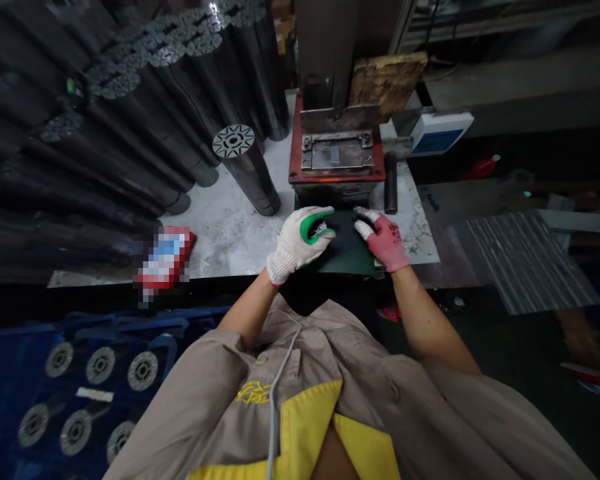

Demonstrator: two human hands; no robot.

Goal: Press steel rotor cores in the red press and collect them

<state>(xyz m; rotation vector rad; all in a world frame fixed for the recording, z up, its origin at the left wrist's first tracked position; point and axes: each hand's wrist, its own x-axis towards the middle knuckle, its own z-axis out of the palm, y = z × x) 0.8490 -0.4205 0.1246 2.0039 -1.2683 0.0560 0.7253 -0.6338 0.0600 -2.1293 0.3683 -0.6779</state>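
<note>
My left hand, in a white knitted glove with a green palm, curls its thumb and fingers around a small metallic piece with a patterned face. Most of that piece is hidden by the glove. My right hand, in a pink glove with whitish, dirty fingertips, is held a little apart to the right, thumb and fingers separated, with nothing visible in them. Both hands are over a dark green mat in front of a red-edged press fixture. Left of it stands a dark metal cylinder with a slotted end.
Many similar dark cylinders stand packed at the left. A dark rod lies right of the fixture, near a white display unit. A red-edged box lies at the table's left edge. Blue trays hold round slotted parts at lower left.
</note>
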